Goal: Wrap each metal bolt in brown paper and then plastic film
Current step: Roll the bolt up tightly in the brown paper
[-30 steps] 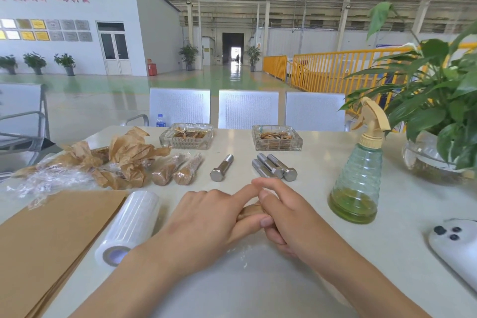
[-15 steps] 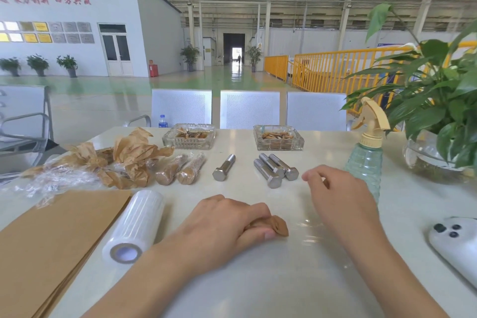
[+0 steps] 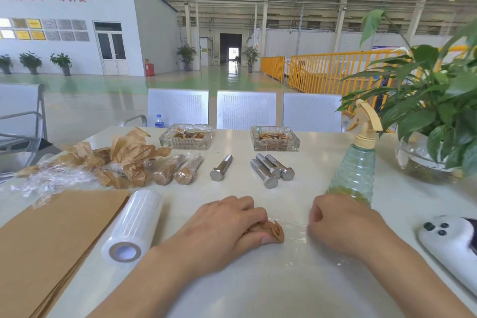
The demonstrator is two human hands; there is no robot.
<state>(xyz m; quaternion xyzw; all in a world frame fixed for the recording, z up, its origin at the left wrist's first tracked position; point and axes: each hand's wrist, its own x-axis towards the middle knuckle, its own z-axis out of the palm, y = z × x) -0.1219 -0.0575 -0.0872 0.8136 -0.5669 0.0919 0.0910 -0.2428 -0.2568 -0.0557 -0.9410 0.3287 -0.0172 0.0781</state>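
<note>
My left hand [image 3: 227, 227] grips a bolt wrapped in brown paper [image 3: 276, 230]; only the paper's twisted end shows past my fingers. It lies on a sheet of clear plastic film [image 3: 296, 233] spread on the white table [image 3: 258, 286]. My right hand [image 3: 335, 222], fingers curled, pinches the film's right edge. A single bare metal bolt [image 3: 221, 168] and three more bare bolts [image 3: 271, 170] lie farther back. Two bolts wrapped in paper and film [image 3: 178, 169] lie to their left. The film roll [image 3: 134, 224] and a stack of brown paper [image 3: 51, 235] are on the left.
Crumpled paper and film scraps [image 3: 121, 160] are heaped at the back left. Two glass ashtrays [image 3: 185, 138] [image 3: 275, 139] stand behind the bolts. A green spray bottle [image 3: 353, 170] stands just beyond my right hand, with a potted plant [image 3: 426, 111] and a white device [image 3: 449, 242] on the right.
My right hand left the wrapped bolt, swung out to the right, then came down at the film's right edge. My left hand stayed on the wrapped bolt.
</note>
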